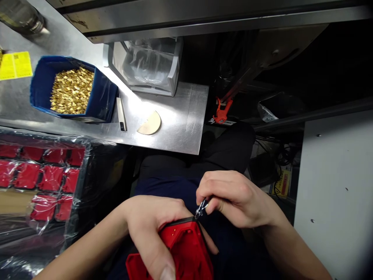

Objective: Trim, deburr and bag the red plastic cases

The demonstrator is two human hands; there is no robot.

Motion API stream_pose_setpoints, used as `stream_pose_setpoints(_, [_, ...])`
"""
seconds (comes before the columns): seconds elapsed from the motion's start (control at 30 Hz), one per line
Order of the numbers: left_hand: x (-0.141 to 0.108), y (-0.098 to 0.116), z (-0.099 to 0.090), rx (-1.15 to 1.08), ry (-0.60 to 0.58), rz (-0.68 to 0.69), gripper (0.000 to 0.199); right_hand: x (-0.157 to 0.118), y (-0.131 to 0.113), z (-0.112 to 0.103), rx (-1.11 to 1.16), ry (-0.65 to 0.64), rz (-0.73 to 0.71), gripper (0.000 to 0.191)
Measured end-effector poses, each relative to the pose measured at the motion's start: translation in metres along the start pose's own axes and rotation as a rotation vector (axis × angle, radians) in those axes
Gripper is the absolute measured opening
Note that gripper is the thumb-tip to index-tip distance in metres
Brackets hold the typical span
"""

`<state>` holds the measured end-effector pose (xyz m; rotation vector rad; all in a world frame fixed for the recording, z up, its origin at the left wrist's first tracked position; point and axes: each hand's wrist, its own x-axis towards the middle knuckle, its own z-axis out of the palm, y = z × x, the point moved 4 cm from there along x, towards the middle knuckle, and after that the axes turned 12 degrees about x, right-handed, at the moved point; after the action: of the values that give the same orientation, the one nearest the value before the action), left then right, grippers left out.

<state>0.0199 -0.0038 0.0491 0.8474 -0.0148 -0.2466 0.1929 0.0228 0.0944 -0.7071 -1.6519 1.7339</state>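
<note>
My left hand [154, 229] is wrapped round a red plastic housing [189, 249] with a black rim, its thumb lying over the inside. The housing is held low over my lap, and its lower part runs out of view. Two tiny gold-coloured spots show near its upper edge. Between thumb and fingers of my right hand [230, 198] is a small shiny metal tool that looks like a nail clipper [201, 209]. Its tip meets the black rim at the housing's top corner; whether the jaws are closed cannot be made out.
On the metal bench stand a blue bin [101, 93] of small brass pieces and a grey bin [175, 70] with clear bags. A white cutter [121, 114] and a half-round piece [150, 123] lie nearby. At left, a plastic-lined crate [84, 182] holds several red parts.
</note>
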Motion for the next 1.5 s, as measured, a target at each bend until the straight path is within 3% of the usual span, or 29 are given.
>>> stream_pose_setpoints(0.23, [-0.006, -0.001, 0.001, -0.042, 0.097, 0.007, 0.101, -0.013, -0.003, -0.010, -0.049, 0.045, -0.065, 0.019])
stream_pose_setpoints(0.4, [-0.003, -0.007, 0.003, -0.216, 0.067, 0.127, 0.114, -0.022, 0.001, -0.016, -0.092, 0.194, -0.017, 0.010])
stream_pose_setpoints(0.6, [0.002, -0.013, 0.003, -0.247, 0.058, 0.200, 0.116, -0.015, -0.013, 0.001, -0.297, 0.111, -0.098, 0.013])
stream_pose_setpoints(0.97, [0.002, -0.031, 0.014, -0.494, 0.006, 0.172, 0.113, -0.009, -0.028, 0.010, -0.527, 0.016, -0.150, 0.015])
stream_pose_setpoints(1.5, [-0.005, -0.025, 0.011, -0.356, 0.037, 0.125, 0.111, 0.003, -0.035, 0.016, -0.653, -0.041, -0.143, 0.015])
